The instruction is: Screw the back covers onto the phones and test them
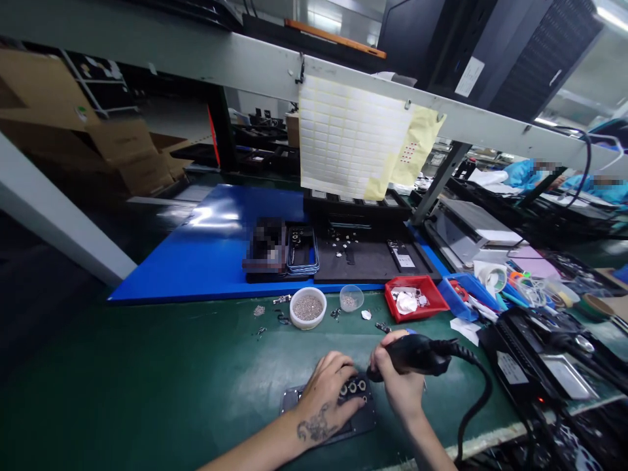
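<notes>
My left hand (pixel 328 399) rests on a dark phone-like housing (pixel 363 415) lying on the green mat, its fingers bent around the round camera rings (pixel 353 387) at the housing's right end. Whether those fingers pinch a small part cannot be made out. Wrapped round a black corded tool (pixel 417 355), my right hand (pixel 400 383) is just right of the housing, and the tool points left. Beyond the hands stand a white bowl of tiny metal parts (pixel 308 308) and a smaller clear cup (pixel 351 299).
A red bin (pixel 416 297) and a blue bin (pixel 468 297) stand at the right, near a black device (pixel 534 366). Behind lie a blue sheet (pixel 181 255) and a dark tray (pixel 363 271). Paper sheets (pixel 348 137) hang from the shelf beam. People in blue sit far right.
</notes>
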`<state>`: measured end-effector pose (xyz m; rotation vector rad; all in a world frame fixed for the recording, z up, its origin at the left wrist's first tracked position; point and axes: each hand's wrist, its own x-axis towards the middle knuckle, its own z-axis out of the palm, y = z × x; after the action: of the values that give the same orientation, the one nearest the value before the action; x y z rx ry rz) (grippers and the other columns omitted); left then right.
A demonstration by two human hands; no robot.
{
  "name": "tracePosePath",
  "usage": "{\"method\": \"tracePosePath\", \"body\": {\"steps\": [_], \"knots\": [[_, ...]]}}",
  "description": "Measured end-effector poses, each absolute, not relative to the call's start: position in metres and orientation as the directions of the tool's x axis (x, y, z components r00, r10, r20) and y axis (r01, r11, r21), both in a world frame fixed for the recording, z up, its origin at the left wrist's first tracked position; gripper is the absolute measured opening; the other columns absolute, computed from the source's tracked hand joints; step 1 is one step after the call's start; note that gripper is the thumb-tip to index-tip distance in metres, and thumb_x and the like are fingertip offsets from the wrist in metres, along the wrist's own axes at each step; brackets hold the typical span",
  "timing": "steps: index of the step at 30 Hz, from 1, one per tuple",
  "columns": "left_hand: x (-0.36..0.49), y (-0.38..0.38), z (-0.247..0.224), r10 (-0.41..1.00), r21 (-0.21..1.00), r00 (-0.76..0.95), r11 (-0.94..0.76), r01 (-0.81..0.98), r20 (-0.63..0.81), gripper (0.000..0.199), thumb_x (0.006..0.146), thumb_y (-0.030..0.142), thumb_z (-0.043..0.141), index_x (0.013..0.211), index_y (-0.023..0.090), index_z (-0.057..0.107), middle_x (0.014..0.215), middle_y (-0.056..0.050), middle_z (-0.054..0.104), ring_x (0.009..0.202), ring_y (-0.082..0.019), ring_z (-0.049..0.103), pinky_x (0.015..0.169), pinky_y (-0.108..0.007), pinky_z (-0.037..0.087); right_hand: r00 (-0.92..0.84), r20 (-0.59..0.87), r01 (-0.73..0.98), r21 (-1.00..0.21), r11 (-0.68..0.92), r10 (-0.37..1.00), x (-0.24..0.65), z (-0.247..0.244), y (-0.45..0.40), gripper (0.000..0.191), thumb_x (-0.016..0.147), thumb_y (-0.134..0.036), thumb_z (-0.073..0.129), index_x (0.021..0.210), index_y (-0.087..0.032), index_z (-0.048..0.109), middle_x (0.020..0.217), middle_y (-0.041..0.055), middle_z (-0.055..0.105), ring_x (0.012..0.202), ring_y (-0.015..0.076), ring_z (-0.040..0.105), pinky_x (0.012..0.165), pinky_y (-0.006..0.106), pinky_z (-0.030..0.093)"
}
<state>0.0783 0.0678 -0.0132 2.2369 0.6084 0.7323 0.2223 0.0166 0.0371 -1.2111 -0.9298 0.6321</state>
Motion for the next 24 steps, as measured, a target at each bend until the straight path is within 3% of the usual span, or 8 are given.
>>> {"method": "tracePosePath", "body": {"steps": [5,13,18,24], "knots": [[0.077,0.069,-0.017,0.617,0.742,0.716,-0.637,0.210,0.327,0.037,0.067,0.013,0.077,0.101,0.017,0.062,0.103,-0.008,0.060,0.100,-0.027,0.050,0.086,-0.042,0.045,0.447,0.278,0.052,-0.957,0.286,0.850,0.221,0.032,0.018,0.033,0.071,-0.023,0.074,0.089,-0.024,0.046,0.064,-0.0067,0.055,0.051,0.0131,0.051,0.050,0.026,0.044],[0.078,0.070,-0.018,0.663,0.784,0.654,-0.598,0.169,0.365,0.019,0.072,0.007,0.071,0.087,0.016,0.065,0.091,-0.006,0.063,0.091,-0.024,0.053,0.081,-0.038,0.045,0.528,0.254,0.181,-0.966,0.185,0.810,0.217,0.045,0.023,0.021,0.078,-0.029,0.068,0.078,-0.022,0.049,0.051,-0.0074,0.053,0.043,0.0137,0.051,0.045,0.027,0.043],[0.078,0.069,-0.021,0.663,0.784,0.637,-0.603,0.145,0.393,0.014,0.076,0.006,0.067,0.085,0.017,0.066,0.085,-0.005,0.064,0.085,-0.022,0.054,0.077,-0.036,0.045,0.517,0.223,0.084,-0.974,0.210,0.827,0.220,0.050,0.021,0.020,0.083,-0.031,0.065,0.082,-0.023,0.047,0.051,-0.0074,0.053,0.044,0.0126,0.051,0.045,0.025,0.041],[0.078,0.071,-0.023,0.615,0.746,0.640,-0.659,0.097,0.460,0.017,0.079,0.015,0.071,0.095,0.016,0.068,0.087,-0.007,0.065,0.083,-0.023,0.054,0.074,-0.036,0.044,0.498,0.273,-0.090,-0.928,0.361,0.823,0.215,0.062,0.016,0.015,0.089,-0.027,0.060,0.082,-0.023,0.047,0.052,-0.0085,0.051,0.047,0.0097,0.050,0.051,0.024,0.043]]}}
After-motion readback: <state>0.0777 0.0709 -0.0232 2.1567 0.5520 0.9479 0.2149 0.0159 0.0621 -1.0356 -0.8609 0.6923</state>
